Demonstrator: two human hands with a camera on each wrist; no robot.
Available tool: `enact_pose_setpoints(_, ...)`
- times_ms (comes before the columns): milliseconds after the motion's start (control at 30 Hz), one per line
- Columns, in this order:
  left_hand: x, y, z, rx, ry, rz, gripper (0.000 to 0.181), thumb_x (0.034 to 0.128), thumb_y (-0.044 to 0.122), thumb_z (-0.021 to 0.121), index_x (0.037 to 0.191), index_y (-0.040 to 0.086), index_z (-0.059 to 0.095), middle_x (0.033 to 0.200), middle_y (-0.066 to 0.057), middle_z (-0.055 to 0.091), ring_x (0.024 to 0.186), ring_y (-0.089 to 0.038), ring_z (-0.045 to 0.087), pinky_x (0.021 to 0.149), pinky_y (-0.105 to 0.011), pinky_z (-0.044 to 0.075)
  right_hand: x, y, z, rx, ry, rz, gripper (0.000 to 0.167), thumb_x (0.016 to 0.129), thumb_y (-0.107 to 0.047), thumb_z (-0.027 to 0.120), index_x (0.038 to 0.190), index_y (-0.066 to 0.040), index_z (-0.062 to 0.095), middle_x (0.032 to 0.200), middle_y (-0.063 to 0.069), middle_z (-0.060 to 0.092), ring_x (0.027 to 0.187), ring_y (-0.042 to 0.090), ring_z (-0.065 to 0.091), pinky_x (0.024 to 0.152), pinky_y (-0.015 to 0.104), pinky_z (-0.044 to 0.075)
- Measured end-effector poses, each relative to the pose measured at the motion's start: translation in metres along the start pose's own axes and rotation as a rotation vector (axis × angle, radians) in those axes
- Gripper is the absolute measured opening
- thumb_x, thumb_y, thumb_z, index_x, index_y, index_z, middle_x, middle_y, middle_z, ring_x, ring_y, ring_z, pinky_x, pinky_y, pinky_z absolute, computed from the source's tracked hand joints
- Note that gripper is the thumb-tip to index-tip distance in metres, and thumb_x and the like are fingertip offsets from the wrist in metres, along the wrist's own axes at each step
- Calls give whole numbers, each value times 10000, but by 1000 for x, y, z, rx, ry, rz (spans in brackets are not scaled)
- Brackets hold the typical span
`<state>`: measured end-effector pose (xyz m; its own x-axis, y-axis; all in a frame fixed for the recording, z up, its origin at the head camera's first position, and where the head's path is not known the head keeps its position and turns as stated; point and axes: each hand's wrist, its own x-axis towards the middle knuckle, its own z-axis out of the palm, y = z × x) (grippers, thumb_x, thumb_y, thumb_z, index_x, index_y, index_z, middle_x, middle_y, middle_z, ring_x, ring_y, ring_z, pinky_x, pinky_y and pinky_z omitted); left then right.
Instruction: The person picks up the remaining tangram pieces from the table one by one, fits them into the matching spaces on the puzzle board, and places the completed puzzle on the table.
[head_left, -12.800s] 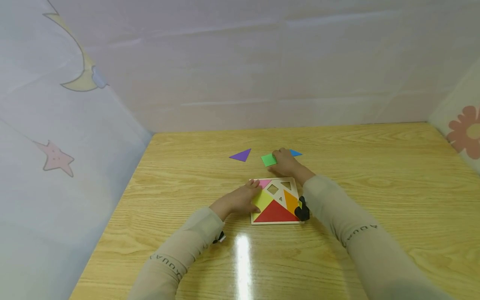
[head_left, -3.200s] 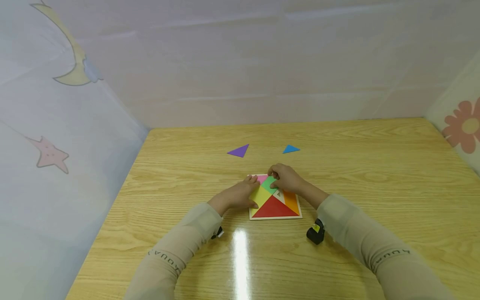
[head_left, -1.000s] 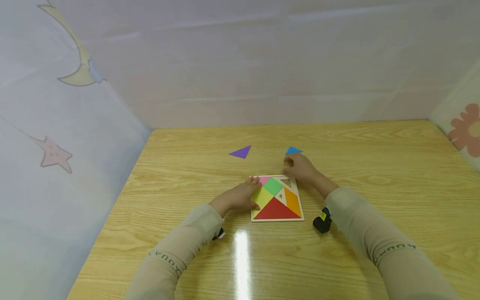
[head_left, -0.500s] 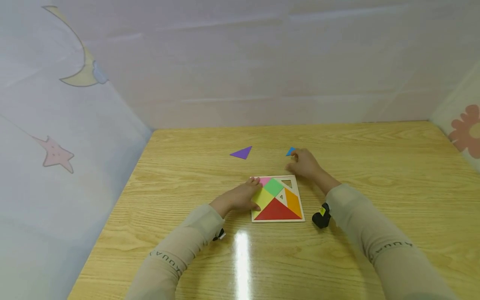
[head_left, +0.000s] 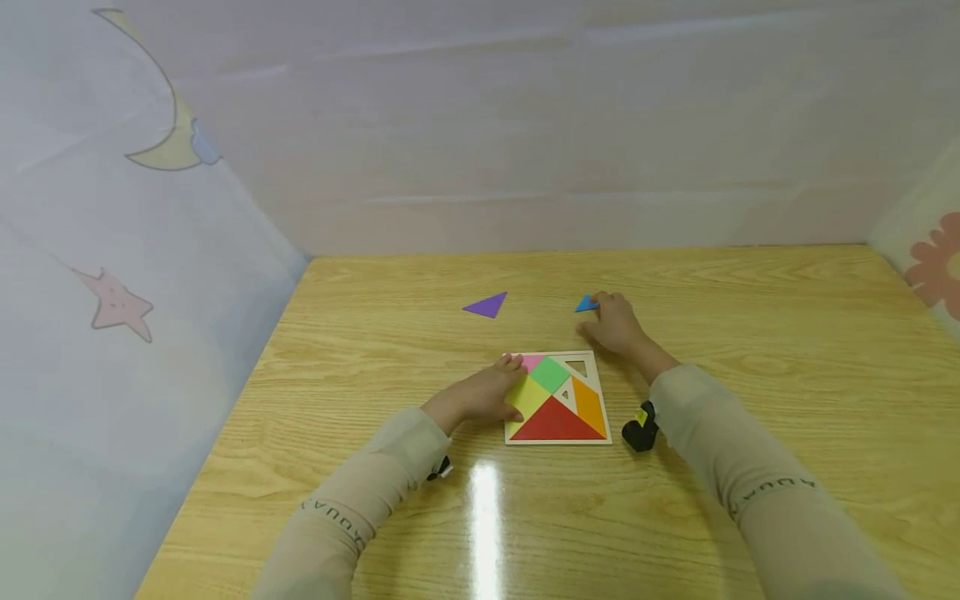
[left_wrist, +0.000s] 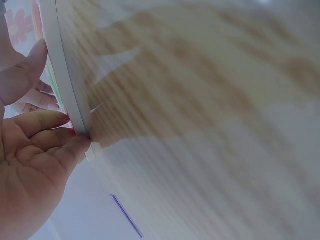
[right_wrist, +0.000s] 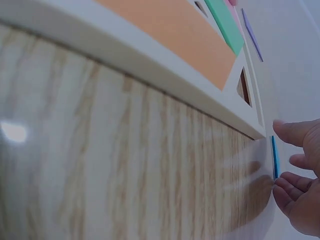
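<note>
A square wooden puzzle board (head_left: 557, 442) lies on the table, with pink, green, yellow, red and orange pieces in it and two triangular openings. My left hand (head_left: 483, 393) rests on its left side, fingers spread over the yellow and pink pieces; in the left wrist view the fingertips of that hand (left_wrist: 37, 145) touch the board's edge (left_wrist: 65, 70). Behind the board, my right hand (head_left: 617, 325) has its fingers on the blue triangle (head_left: 586, 305), covering part of it. From the right wrist view, the right hand (right_wrist: 302, 175) is beside the blue piece (right_wrist: 275, 157), thumb apart from the fingers.
A purple triangle (head_left: 487, 305) lies on the wooden table (head_left: 360, 333) behind the board, left of the blue one. Black wrist devices sit at both cuffs, the right one (head_left: 641, 427) beside the board. Printed cloth walls stand at the back and sides.
The green piece, loose on the table earliest, now sits in the board. My right hand has gone from the board to the blue triangle. My left hand has stayed on the board.
</note>
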<state>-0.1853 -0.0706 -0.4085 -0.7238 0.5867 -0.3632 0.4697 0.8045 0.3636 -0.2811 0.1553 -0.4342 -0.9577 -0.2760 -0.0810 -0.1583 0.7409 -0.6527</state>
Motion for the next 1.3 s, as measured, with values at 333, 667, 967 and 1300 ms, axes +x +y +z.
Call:
enact_pose_setpoints(333, -1, 1, 0, -5, 2, 3, 712, 798, 264, 610, 1338, -23, 245, 1410, -148, 104, 1289, -253, 42, 1037, -296, 88, 5, 0, -1, -24, 13, 7, 555, 831, -174, 556, 1220, 137, 313, 1182, 336, 275, 1098, 451, 255, 902, 513, 300)
enact_pose_setpoints(667, 0, 1, 1, 3, 3, -1, 714, 795, 268, 613, 1338, -18, 248, 1412, -140, 109, 1290, -246, 44, 1038, -290, 86, 14, 5, 1, -83, 20, 17, 555, 849, -211, 535, 1236, 124, 323, 1193, 315, 249, 1060, 439, 255, 859, 493, 344)
enact_pose_setpoints(967, 0, 1, 1, 11, 10, 9, 717, 796, 266, 613, 1337, -28, 244, 1409, -152, 116, 1289, -253, 55, 1039, -289, 89, 14, -2, -2, -71, 7, 75, 531, 856, -243, 508, 1208, 118, 341, 1195, 311, 217, 1077, 453, 231, 843, 493, 378)
enact_pose_setpoints(1300, 0, 2, 2, 5, 10, 8, 709, 794, 265, 615, 1336, -20, 256, 1408, -150, 117, 1289, -249, 51, 1038, -290, 90, 15, -4, -3, -108, 7, 94, 533, 877, -268, 480, 1211, 124, 339, 1185, 325, 232, 1072, 456, 242, 837, 504, 365)
